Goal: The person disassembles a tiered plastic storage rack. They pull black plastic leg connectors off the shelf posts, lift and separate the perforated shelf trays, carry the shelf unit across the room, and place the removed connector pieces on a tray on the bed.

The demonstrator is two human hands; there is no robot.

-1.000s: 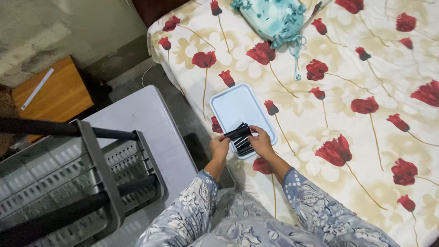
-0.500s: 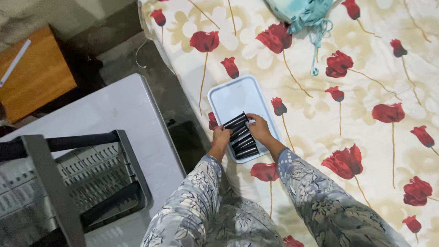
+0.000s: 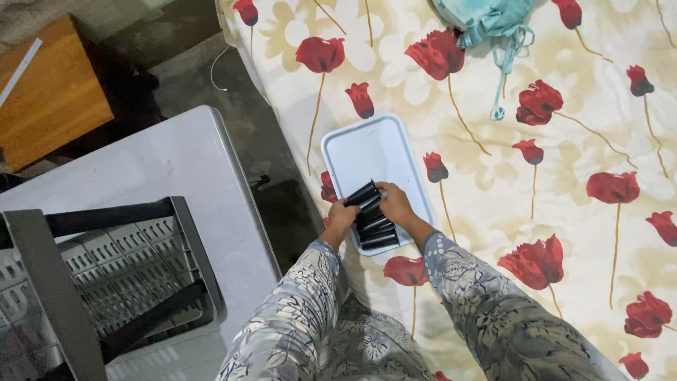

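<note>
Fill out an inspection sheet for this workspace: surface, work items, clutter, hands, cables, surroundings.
Surface: bed with a cream sheet printed with red flowers; a white rectangular tray lies near its left edge.
Work items: row of black tubes lying side by side at the near end of the tray; far end of the tray bare.
Clutter: light blue cloth bundle with ties at the top of the bed.
Hands: left hand and right hand each hold an end of the topmost black tube.
Cables: thin white cord on the dark floor.
Surroundings: grey table carrying a grey perforated rack; wooden stand at far left.
</note>
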